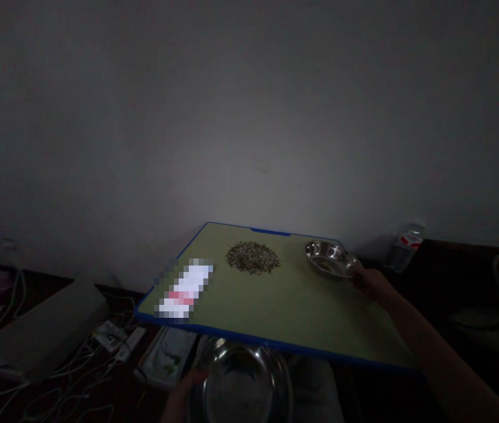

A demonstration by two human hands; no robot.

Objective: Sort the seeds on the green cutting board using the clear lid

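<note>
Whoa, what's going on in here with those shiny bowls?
Someone is holding two metal bowls. Their right hand grips the smaller bowl at the right side of a green tabletop; I can't tell if it touches the surface. Their left hand holds the bigger bowl below the near edge. A patch of tiny dark and pale bits lies spread on the tabletop.
</note>
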